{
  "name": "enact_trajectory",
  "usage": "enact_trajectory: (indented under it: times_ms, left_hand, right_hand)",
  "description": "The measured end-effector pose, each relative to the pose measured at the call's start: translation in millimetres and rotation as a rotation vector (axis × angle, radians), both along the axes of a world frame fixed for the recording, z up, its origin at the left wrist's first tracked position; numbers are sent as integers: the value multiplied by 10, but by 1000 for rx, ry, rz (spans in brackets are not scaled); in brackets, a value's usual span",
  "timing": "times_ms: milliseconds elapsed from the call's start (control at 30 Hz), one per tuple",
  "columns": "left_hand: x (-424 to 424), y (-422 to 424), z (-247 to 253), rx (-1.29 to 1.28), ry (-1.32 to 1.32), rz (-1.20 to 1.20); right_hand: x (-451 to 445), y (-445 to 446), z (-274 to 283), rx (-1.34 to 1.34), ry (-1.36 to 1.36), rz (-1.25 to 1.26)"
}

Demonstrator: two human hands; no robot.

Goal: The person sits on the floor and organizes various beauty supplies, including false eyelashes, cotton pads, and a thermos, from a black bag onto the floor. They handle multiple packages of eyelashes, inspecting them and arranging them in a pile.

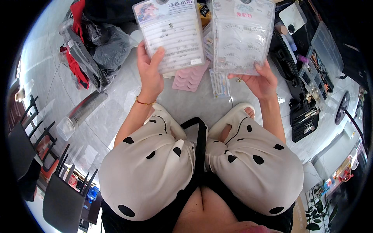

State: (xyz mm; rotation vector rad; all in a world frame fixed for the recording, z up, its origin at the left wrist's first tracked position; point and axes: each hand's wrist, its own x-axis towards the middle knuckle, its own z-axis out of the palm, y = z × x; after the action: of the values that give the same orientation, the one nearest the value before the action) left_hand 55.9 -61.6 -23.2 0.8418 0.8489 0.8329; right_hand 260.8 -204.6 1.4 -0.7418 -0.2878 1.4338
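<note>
My left hand (150, 70) grips the lower left edge of a clear pack of individual false lash clusters (177, 43), thumb on its front. Beside it, my right hand (260, 80) holds a pack of strip false eyelashes (243, 43) by its lower right corner. Both packs are held up side by side, slightly apart, and bear printed writing. Below them on the tiled floor lie a pink tray of false lashes (188, 80) and a small lash card (220, 84). Further packaging (208, 42) shows partly in the gap between the two packs.
To the left lie plastic-wrapped red and black items (99, 43) and a clear cylindrical tube (78, 116). At right are an open clear organizer box (316, 78), a black tool pouch (304, 123) and a white phone-like object (293, 18). Dark chairs (62, 201) stand lower left.
</note>
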Motion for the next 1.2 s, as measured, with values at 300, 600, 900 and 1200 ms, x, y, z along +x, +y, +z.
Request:
enact_trajectory:
  times_ms: [300,600,900,1200]
  left_hand:
    - [48,-39,68,-11,16,3]
    - [53,-79,40,-11,51,-17]
    - [51,-90,29,-3,48,-36]
    - [62,-99,51,-1,43,-39]
  right_hand:
    - [-18,-2,-20,7,36,12]
    - [-29,-6,-26,26,48,36]
    - [-45,-10,-21,15,62,26]
    - [-59,-5,-13,25,76,21]
